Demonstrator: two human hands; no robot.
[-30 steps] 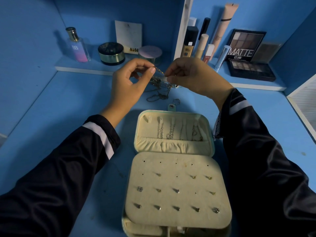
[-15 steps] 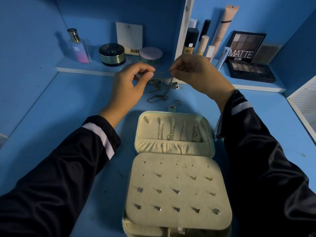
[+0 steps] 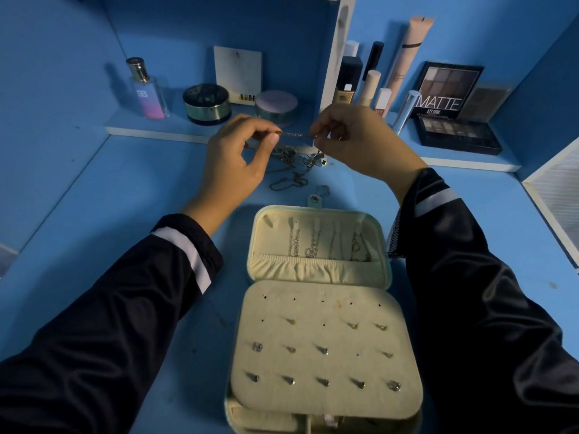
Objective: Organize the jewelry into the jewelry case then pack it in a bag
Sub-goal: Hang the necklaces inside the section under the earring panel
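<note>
L hand & R hand each pinch an end of a thin chain, thumb + forefinger, up over the blue desk. Vs 1 s ago my hands are further apart, so the bit btwn them now runs taut & level; before it drooped toward the tangle. Hardly any change since 0.5 s ago. Rest of the jewelry pile lies on the desk just beyond the open jewelry case, which hasn't moved: necklaces in lid, studs in the earring panel.

Open jewelry case on desk, nearest; jewelry pile behind it; chain above pile, between left hand and right hand
</note>
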